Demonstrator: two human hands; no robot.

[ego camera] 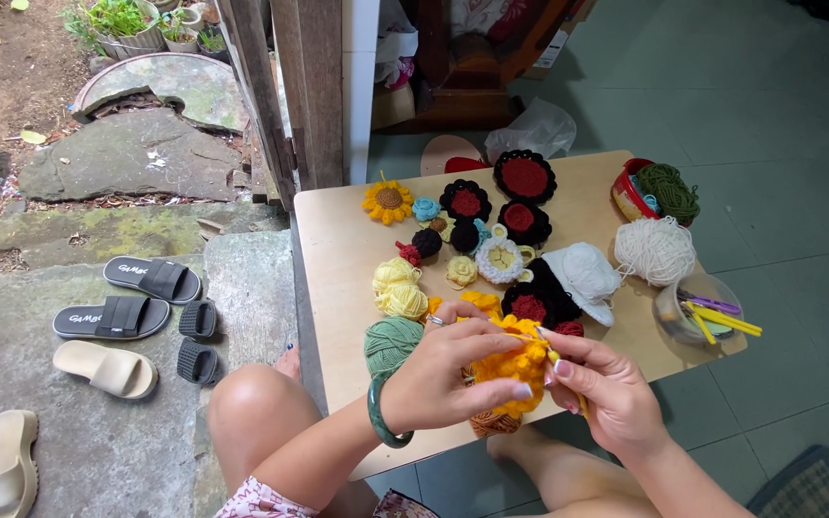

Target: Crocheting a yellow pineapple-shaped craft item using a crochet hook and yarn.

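Observation:
My left hand (453, 374), with a green bangle on the wrist, grips a bright yellow crocheted piece (515, 369) above the near edge of a low wooden table (338, 249). My right hand (606, 388) pinches the same piece from the right and holds a thin crochet hook against it. A green yarn ball (390, 343) lies just left of my left hand. A brown crocheted item (493, 422) sits under the yellow piece.
The table carries a crocheted sunflower (388, 201), several black-and-red round pieces (524, 176), yellow yarn (400, 293), a white yarn ball (654, 249), a clear cup of hooks (698, 309) and a red bowl of green yarn (659, 190). Sandals (112, 317) lie on stone at left.

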